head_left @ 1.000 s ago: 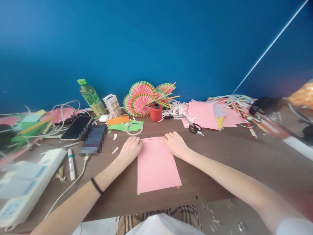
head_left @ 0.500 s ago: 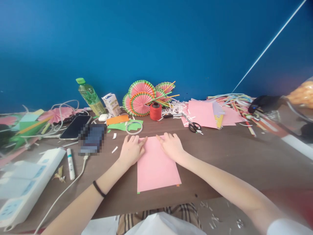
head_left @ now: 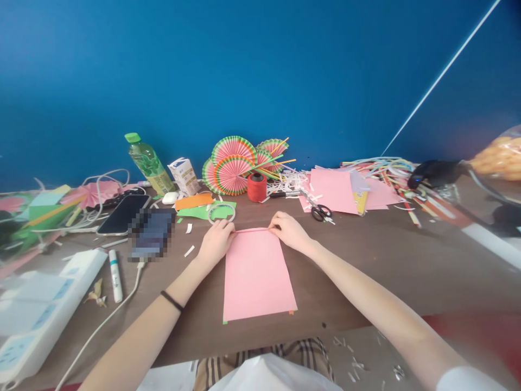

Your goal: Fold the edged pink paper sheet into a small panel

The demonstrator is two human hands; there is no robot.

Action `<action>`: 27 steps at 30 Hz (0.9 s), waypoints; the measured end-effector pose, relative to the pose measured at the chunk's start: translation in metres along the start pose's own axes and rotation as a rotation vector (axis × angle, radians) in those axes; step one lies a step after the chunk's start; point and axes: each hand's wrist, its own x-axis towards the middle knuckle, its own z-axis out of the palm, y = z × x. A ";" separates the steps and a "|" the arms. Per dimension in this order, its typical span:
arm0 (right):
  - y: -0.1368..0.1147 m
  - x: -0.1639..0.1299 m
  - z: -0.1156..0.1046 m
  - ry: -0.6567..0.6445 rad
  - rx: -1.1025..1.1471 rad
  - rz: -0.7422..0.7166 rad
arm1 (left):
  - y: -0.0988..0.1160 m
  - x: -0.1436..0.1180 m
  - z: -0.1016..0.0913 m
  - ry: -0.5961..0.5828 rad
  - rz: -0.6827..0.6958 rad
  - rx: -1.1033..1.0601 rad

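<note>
Tabletop [head_left: 366,260], dark brown, bears a pink paper sheet [head_left: 259,277] lying between the forearms. Set apart, the left hand [head_left: 216,239] and right hand [head_left: 290,232] pinch opposite ends of its narrow folded far edge. Black-handled scissors [head_left: 315,206] lie beyond the right hand; a green scrap [head_left: 225,322] marks one near corner.

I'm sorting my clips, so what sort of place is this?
Probably a papercraft worktable, judging by the pleated paper fans, black-handled scissors and pink sheet on it.

Free tabletop [head_left: 378,250] rightward, scissors [head_left: 321,212] beyond
</note>
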 end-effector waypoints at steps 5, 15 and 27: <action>0.010 0.007 -0.003 -0.046 0.199 0.016 | -0.007 0.012 -0.005 -0.122 -0.023 -0.209; 0.011 0.010 -0.007 -0.171 0.248 -0.010 | -0.006 0.012 -0.015 -0.354 -0.148 -0.550; -0.001 0.010 -0.038 -0.130 0.230 -0.019 | 0.006 0.018 -0.049 -0.292 -0.209 -0.596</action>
